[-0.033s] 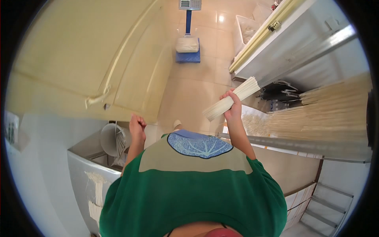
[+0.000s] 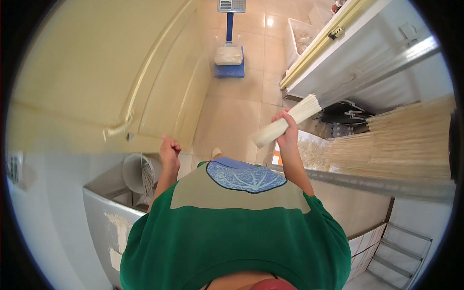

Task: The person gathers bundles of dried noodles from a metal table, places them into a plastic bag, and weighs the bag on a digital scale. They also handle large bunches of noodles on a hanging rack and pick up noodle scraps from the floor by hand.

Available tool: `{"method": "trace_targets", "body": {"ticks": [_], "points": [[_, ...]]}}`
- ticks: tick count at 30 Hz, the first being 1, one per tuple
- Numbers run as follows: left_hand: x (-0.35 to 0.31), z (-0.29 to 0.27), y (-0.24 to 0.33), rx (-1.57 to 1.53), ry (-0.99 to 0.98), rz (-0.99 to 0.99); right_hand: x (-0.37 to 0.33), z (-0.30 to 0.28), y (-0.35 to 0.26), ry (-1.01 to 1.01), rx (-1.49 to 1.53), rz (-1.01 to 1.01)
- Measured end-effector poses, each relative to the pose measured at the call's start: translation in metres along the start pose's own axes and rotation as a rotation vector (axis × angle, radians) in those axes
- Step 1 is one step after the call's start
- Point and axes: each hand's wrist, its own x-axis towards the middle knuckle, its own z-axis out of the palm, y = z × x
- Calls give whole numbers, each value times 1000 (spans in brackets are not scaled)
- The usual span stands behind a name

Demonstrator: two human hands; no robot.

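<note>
My right hand (image 2: pixel 288 135) is wrapped round a bundle of dry noodles (image 2: pixel 270 134), straight pale sticks lying slanted, with the far end up to the right. Over to the left, my left hand (image 2: pixel 170 151) has its fingers curled in and nothing shows in them. It is close to the lower edge of a pale yellow door (image 2: pixel 169 96), and I cannot tell whether they touch. On the right, long pale noodle strands (image 2: pixel 401 145) lie in a thick layer beyond a metal rail (image 2: pixel 338 178).
Ahead on the tiled floor stands a blue platform scale (image 2: pixel 229 71) bearing a wrapped pale package (image 2: pixel 228 55). A white bin (image 2: pixel 292 46) is at the far right. By my left arm, a metal-sided container (image 2: pixel 99 208) sits near a white bucket (image 2: pixel 133 171) with sticks in it.
My right hand and the noodle bundle have shifted very slightly to the right. My left hand has risen a little in the picture, its fingers still curled.
</note>
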Motion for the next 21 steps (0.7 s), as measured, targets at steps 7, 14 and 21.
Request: {"method": "trace_targets", "body": {"ticks": [7, 14, 21], "points": [[102, 166, 41, 266, -37, 153, 83, 14, -63, 75, -76, -97], [205, 184, 18, 278, -130, -17, 230, 34, -80, 57, -133, 13], [282, 206, -21, 173, 10, -88, 410, 54, -29, 1, -227, 264]]}}
